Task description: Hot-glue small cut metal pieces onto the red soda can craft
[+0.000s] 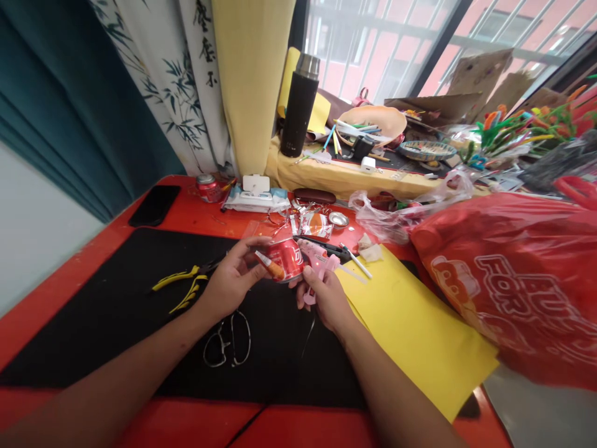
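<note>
Above the black mat, my left hand (236,274) is closed on a piece of red soda can (288,258). An orange cone with a pale tip (270,266) lies across the can's near side, close to my thumb; I cannot tell whether it is attached. My right hand (325,295) is wrapped around a pink glue gun (321,264), whose front end is partly behind the can. Below the hands, a pair of glasses (227,339) rests on the mat. Yellow-handled pliers (186,286) lie left of my left hand, their jaws partly hidden.
Yellow paper sheets (420,336) lie to the right, beside a bulging red plastic bag (513,280). A phone (155,205), a cut can end (209,188) and a wipes pack (256,196) line the back. On the sill stands a black thermos (301,106). A cord (247,426) crosses the front edge.
</note>
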A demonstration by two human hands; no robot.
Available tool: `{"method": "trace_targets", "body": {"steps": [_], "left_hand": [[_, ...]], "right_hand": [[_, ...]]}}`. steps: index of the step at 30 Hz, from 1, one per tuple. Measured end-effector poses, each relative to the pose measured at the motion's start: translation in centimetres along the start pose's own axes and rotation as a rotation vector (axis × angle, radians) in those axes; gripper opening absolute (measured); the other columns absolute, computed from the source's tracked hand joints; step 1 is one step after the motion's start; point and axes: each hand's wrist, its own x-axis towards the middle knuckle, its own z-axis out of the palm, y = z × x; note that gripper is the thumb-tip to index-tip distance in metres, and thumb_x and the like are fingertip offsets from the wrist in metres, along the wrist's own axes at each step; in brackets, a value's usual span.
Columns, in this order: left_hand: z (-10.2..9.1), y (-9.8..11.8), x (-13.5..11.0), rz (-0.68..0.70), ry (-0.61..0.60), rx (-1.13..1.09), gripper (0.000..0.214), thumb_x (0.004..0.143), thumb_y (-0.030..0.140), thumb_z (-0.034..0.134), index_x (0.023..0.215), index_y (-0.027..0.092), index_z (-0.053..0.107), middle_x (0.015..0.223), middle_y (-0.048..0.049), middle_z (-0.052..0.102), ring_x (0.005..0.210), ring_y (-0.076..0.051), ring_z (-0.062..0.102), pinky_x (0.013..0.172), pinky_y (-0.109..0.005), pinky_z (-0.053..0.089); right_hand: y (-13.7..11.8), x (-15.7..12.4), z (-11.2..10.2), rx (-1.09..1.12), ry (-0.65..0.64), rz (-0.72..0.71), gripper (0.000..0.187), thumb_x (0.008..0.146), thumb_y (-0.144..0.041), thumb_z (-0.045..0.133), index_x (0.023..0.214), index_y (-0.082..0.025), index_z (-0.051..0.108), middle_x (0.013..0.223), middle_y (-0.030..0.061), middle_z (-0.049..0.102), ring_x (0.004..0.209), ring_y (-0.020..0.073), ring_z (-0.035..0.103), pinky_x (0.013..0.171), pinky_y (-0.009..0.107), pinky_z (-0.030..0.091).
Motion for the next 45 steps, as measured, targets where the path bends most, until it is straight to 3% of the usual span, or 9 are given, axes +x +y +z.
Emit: {"method": "trace_targets", "body": {"steps": [3, 5, 9, 13, 16, 24, 31, 45], "left_hand": [[0.32, 0.07, -0.16, 0.004, -0.009, -0.015, 0.041, 0.093, 0.040, 0.091, 0.126, 0.023, 0.074, 0.123, -0.0076, 0.079, 0.099, -0.023, 0.078, 0.083, -0.033, 0.068], [0.29, 0.06, -0.16, -0.009, -0.032, -0.021, 0.044, 0.094, 0.040, 0.089, 0.131, 0.023, 0.073, 0.125, -0.0094, 0.078, 0.105, -0.025, 0.079, 0.086, -0.036, 0.069], [-0.17, -0.10, -0.16, -0.042, -0.157, -0.048, 0.056, 0.098, 0.037, 0.085, 0.150, 0.027, 0.065, 0.148, -0.0142, 0.071, 0.130, -0.033, 0.072, 0.098, -0.041, 0.068], [-0.55, -0.46, -0.28, -0.054, -0.279, -0.055, 0.075, 0.095, 0.032, 0.089, 0.161, 0.036, 0.055, 0.166, -0.0135, 0.058, 0.140, -0.034, 0.067, 0.104, -0.040, 0.065], [-0.50, -0.74, -0.39, -0.048, -0.265, -0.044, 0.078, 0.093, 0.032, 0.091, 0.161, 0.039, 0.052, 0.167, -0.0123, 0.057, 0.137, -0.031, 0.068, 0.099, -0.036, 0.065], [-0.20, -0.88, -0.54, -0.033, -0.160, 0.006, 0.068, 0.093, 0.039, 0.091, 0.151, 0.031, 0.057, 0.149, -0.0123, 0.067, 0.113, -0.024, 0.073, 0.095, -0.033, 0.062], [-0.06, -0.76, -0.59, -0.002, -0.133, 0.043, 0.063, 0.095, 0.040, 0.089, 0.148, 0.029, 0.057, 0.149, -0.0117, 0.067, 0.122, -0.027, 0.072, 0.102, -0.038, 0.061], [-0.01, -0.70, -0.52, -0.002, -0.127, 0.043, 0.063, 0.093, 0.040, 0.090, 0.147, 0.029, 0.059, 0.147, -0.0119, 0.068, 0.124, -0.028, 0.071, 0.105, -0.040, 0.061]], "right_hand": [[0.12, 0.01, -0.04, -0.011, -0.005, 0.009, 0.065, 0.088, -0.084, 0.078, 0.079, -0.019, 0.079, 0.050, 0.0020, 0.066, 0.040, 0.0133, 0.055, 0.040, 0.022, 0.036], [0.24, 0.04, -0.07, -0.010, 0.002, 0.009, 0.066, 0.088, -0.084, 0.078, 0.079, -0.019, 0.079, 0.049, 0.0020, 0.065, 0.040, 0.0134, 0.054, 0.040, 0.023, 0.036], [0.30, 0.05, -0.08, -0.003, 0.024, 0.002, 0.066, 0.087, -0.085, 0.079, 0.077, -0.019, 0.079, 0.051, 0.0018, 0.065, 0.041, 0.0140, 0.057, 0.039, 0.023, 0.035], [0.14, -0.03, -0.05, -0.010, 0.023, 0.014, 0.065, 0.087, -0.084, 0.079, 0.078, -0.019, 0.079, 0.049, 0.0015, 0.065, 0.041, 0.0134, 0.057, 0.040, 0.022, 0.036], [0.10, -0.10, -0.02, -0.035, 0.020, 0.015, 0.065, 0.088, -0.084, 0.079, 0.078, -0.019, 0.079, 0.049, 0.0018, 0.066, 0.040, 0.0129, 0.056, 0.040, 0.022, 0.037], [-0.25, -0.37, 0.34, -0.096, -0.005, 0.009, 0.063, 0.089, -0.082, 0.078, 0.081, -0.020, 0.077, 0.051, -0.0005, 0.066, 0.040, 0.0112, 0.055, 0.041, 0.021, 0.039], [-0.25, -0.39, 0.32, -0.097, -0.045, 0.006, 0.062, 0.091, -0.079, 0.080, 0.110, -0.020, 0.077, 0.059, -0.0037, 0.067, 0.042, 0.0125, 0.057, 0.040, 0.022, 0.041], [-0.44, -0.46, 0.36, -0.103, -0.060, -0.005, 0.060, 0.092, -0.080, 0.078, 0.097, -0.021, 0.074, 0.061, -0.0030, 0.068, 0.042, 0.0113, 0.057, 0.041, 0.021, 0.041]]}}
